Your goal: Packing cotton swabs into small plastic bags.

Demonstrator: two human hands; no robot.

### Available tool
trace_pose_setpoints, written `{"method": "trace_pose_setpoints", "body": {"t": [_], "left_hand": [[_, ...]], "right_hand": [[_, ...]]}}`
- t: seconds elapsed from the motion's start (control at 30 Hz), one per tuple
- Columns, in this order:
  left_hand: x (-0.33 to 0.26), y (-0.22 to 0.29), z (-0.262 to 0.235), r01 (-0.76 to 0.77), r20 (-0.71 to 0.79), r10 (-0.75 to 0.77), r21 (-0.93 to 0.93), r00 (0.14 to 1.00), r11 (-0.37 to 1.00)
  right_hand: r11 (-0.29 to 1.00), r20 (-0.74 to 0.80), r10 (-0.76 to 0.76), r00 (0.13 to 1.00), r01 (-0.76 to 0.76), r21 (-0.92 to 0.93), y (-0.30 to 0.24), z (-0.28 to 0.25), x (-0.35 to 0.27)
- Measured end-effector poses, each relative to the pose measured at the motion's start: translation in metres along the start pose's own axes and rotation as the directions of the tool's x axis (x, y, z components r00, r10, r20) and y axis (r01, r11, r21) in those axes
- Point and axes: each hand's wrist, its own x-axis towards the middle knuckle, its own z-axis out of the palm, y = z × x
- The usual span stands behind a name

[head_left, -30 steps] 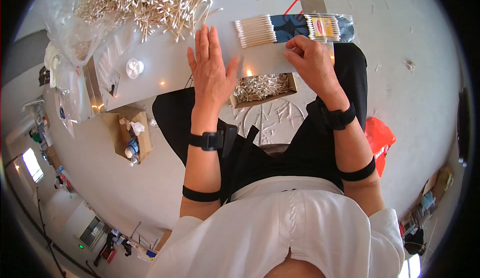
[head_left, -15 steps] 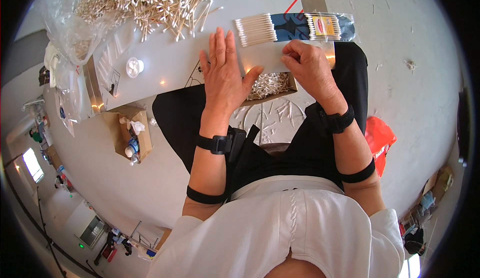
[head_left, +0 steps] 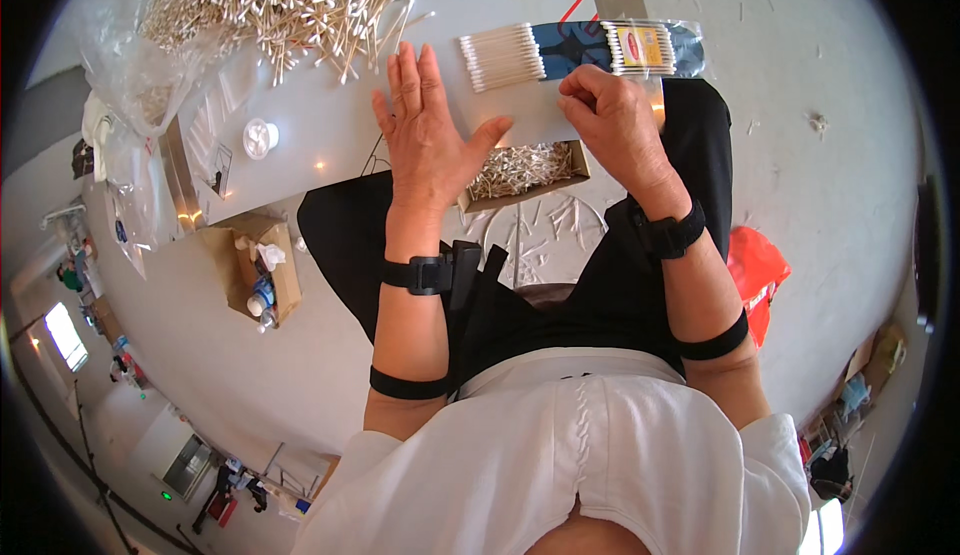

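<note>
Resting flat on the grey table (head_left: 330, 145), your left hand (head_left: 425, 140) lies palm down with its 5 fingers spread wide and nothing in its grasp; it seems placed to steady you at the table edge. Your right hand (head_left: 615, 125) is curled narrow, fingertips pinched at the near edge of a clear plastic packet (head_left: 650, 50) with a yellow label; whether it truly grips the film I cannot tell. That packet lies against a dark blue card (head_left: 575, 43), and just left of it sits a neat row of cotton swabs (head_left: 500, 55), tips aligned, probably squared up for packing. Between your 2 hands, below the table edge, an open cardboard box (head_left: 525, 170) holds loose swabs, close enough for either hand to dip into. Farther out, at the table's far left, a big loose heap of swabs (head_left: 280, 0) spreads beside crumpled clear bags (head_left: 125, 65). A small white cap (head_left: 260, 138) sits alone, well apart from your left hand.
</note>
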Motion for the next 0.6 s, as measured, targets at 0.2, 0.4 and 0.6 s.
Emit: {"method": "trace_pose_setpoints", "body": {"t": [0.2, 0.4, 0.6], "left_hand": [[0.0, 0.008, 0.0, -0.104, 0.006, 0.103, 0.031, 0.995, 0.994], [0.015, 0.022, 0.018, -0.219, -0.058, 0.222, 0.053, 0.973, 0.974], [0.015, 0.021, 0.022, -0.22, 0.009, 0.22, 0.037, 0.975, 0.975]], "right_hand": [[1.0, -0.014, 0.01, 1.0, -0.01, -0.006, 0.003, 0.002, 0.002], [0.994, -0.097, -0.108, 0.989, 0.108, -0.01, 0.005, 0.006, 0.01], [0.981, -0.074, -0.179, 0.981, 0.173, -0.088, 0.002, 0.009, 0.015]]}}
